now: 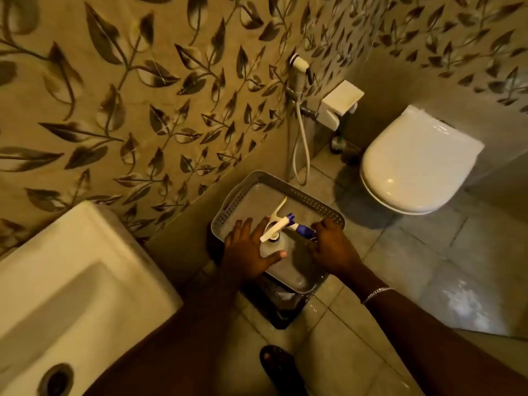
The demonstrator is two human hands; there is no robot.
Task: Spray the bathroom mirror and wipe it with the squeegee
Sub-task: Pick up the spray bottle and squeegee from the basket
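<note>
A clear spray bottle (273, 248) with a white trigger head stands in a grey perforated tray (314, 202) on a dark stool by the leaf-patterned wall. My left hand (247, 248) wraps around the bottle's body, thumb across its front. My right hand (331, 247) reaches into the tray beside it, closed on a blue-handled tool (303, 230) whose far end my fingers hide; I cannot tell if it is the squeegee. No mirror is in view.
A white washbasin (71, 281) fills the lower left, close to my left arm. A white toilet (420, 164) with its lid down stands at the right, with a hand shower (298, 67) and hose on the wall. Wet floor tiles (463, 307) shine at right.
</note>
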